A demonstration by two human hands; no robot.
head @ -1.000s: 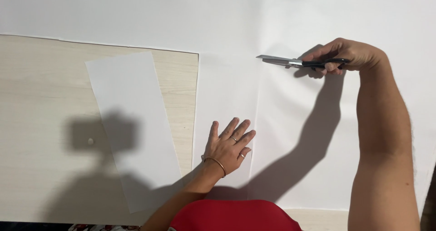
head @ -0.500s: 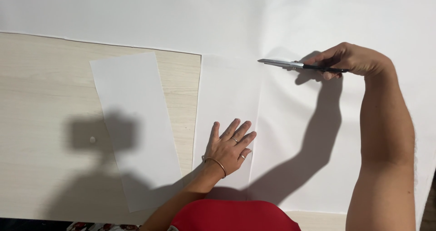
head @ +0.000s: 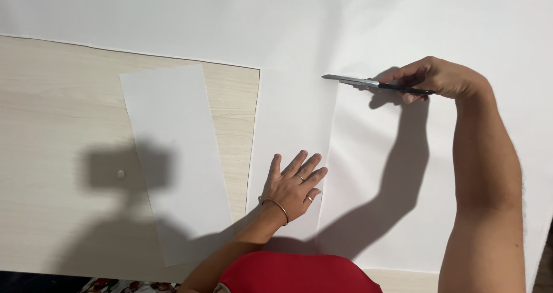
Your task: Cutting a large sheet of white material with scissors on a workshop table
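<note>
My right hand [head: 438, 77] grips a pair of scissors [head: 368, 84] with black handles, blades pointing left at the far end of a cut in the large white paper sheet [head: 403, 34]. The cut runs down from near the blade tips, freeing a paper strip [head: 291, 114]. My left hand [head: 294, 183] lies flat with fingers spread on the near part of that strip, pressing it to the table. A thin bracelet circles that wrist.
A separate white paper strip [head: 173, 155] lies slanted on the pale wooden table [head: 57, 126] to the left. The large sheet covers the table's far side and right half. Shadows of my head and arms fall across the table.
My right hand with the scissors has drifted slightly lower and right along the top of the strip. My left hand stays flat on the paper.
</note>
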